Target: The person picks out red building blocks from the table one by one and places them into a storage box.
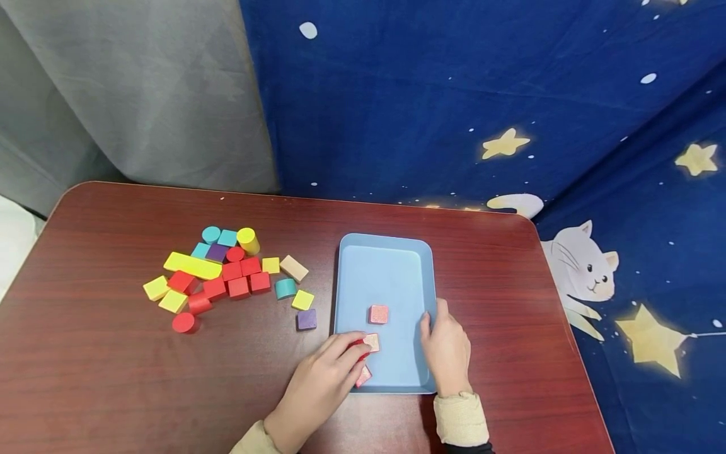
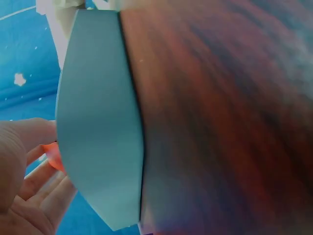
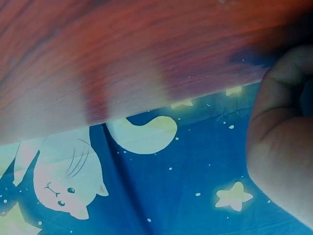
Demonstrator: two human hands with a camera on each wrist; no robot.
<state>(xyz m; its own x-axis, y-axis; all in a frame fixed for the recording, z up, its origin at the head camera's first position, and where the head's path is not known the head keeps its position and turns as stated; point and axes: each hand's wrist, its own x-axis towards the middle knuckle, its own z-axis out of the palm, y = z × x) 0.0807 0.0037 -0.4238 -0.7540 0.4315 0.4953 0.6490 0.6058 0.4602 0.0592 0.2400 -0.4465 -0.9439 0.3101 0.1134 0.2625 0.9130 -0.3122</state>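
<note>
My left hand point(image 1: 320, 381) reaches over the near left rim of a blue tray point(image 1: 386, 265) and pinches a red block point(image 2: 55, 156), mostly hidden by the fingers in the head view. Beside those fingertips lies a pale pink block point(image 1: 371, 342) in the tray. Another pink block point(image 1: 363, 376) sits just below them, partly covered by the hand. A third pink block point(image 1: 378, 314) rests farther up the tray floor. On the tray's right side, my right hand point(image 1: 448, 347) grips the rim, thumb on the inner side and fingers outside.
Left of the tray, a cluster of several blocks covers the brown table point(image 1: 102, 372), among them a long yellow block point(image 1: 193, 266), a yellow cylinder point(image 1: 247, 241) and red cubes. Closest to the tray is a purple block point(image 1: 307, 320). A blue curtain point(image 1: 386, 94) hangs behind the table.
</note>
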